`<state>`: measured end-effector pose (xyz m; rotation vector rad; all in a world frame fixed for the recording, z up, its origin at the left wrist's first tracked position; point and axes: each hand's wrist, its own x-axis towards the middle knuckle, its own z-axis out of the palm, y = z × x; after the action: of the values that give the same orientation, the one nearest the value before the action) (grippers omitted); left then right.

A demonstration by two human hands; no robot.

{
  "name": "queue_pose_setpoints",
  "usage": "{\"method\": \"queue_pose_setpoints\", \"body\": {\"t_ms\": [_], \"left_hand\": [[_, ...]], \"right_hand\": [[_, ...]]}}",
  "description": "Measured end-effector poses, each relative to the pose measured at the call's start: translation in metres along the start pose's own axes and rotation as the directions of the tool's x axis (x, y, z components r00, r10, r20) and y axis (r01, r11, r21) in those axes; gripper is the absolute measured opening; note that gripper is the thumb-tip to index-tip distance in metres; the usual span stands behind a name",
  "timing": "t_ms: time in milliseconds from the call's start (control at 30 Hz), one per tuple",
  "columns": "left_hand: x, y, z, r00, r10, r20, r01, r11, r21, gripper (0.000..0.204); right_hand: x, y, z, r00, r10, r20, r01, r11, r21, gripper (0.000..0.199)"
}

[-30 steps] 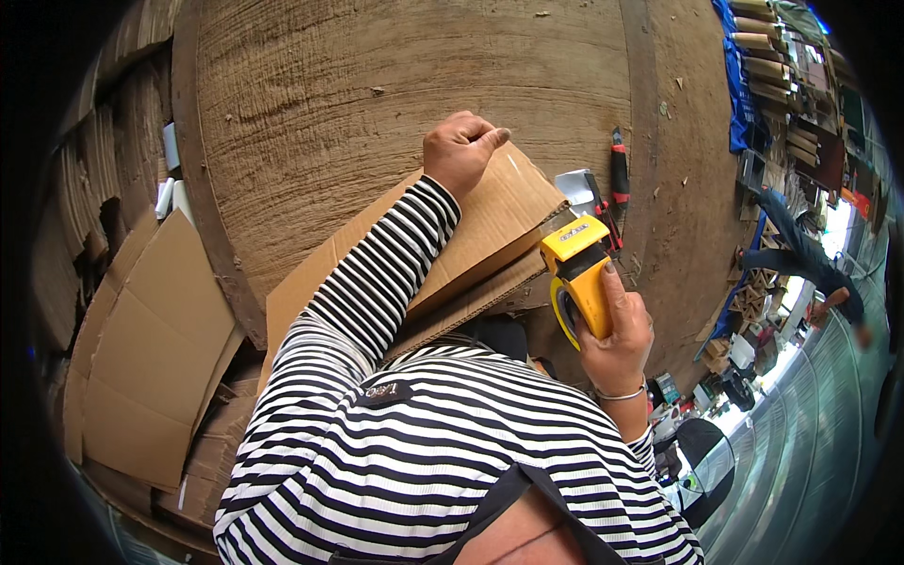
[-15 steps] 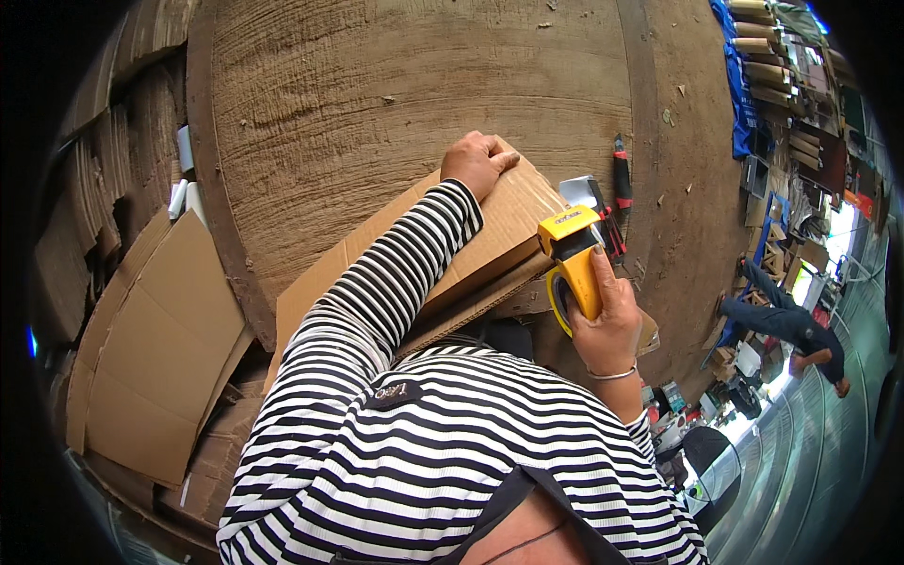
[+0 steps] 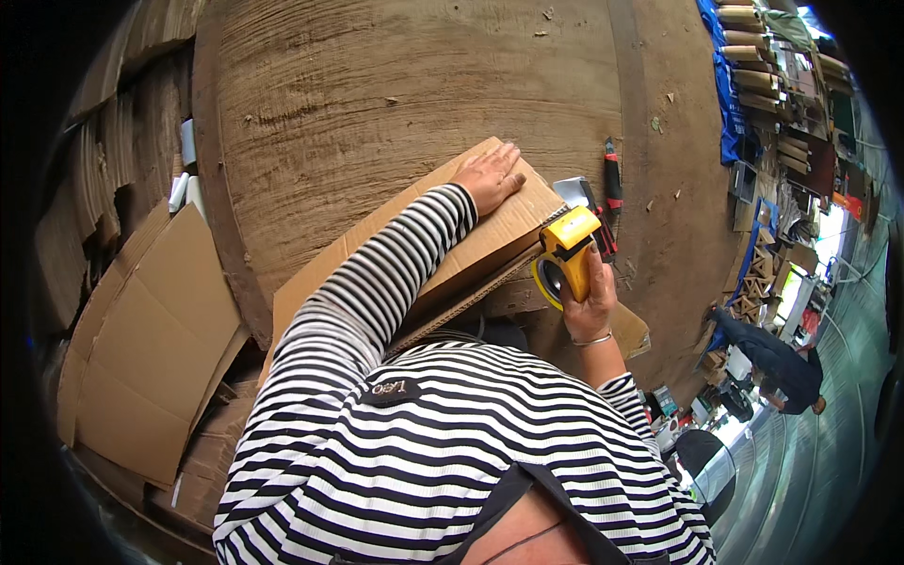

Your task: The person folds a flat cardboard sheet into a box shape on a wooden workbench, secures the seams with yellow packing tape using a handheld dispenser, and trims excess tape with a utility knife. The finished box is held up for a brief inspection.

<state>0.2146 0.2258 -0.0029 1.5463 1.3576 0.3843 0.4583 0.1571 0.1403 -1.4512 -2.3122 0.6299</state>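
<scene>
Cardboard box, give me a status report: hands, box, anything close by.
Left hand open, resting on cardboard box. Right hand gripping yellow tape dispenser at box's right-hand end. Red-and-black tool lying nearby, off the box.

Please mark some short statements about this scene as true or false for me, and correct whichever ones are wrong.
1. The right hand grips a yellow tape dispenser. True.
2. The left hand holds a hammer. False: it rests on the cardboard box.
3. A red-and-black tool lies on the wooden surface. True.
4. The sleeves are plain red. False: they have black and white stripes.
</scene>
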Motion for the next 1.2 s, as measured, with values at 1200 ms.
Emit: {"method": "queue_pose_setpoints", "body": {"t_ms": [1200], "left_hand": [[-0.081,0.142,0.031,0.888,-0.279,-0.366,0.428,0.793,0.433,0.066]], "right_hand": [[0.045,-0.047,-0.106,0.864,0.19,0.466,-0.107,0.974,-0.199,0.06]]}}
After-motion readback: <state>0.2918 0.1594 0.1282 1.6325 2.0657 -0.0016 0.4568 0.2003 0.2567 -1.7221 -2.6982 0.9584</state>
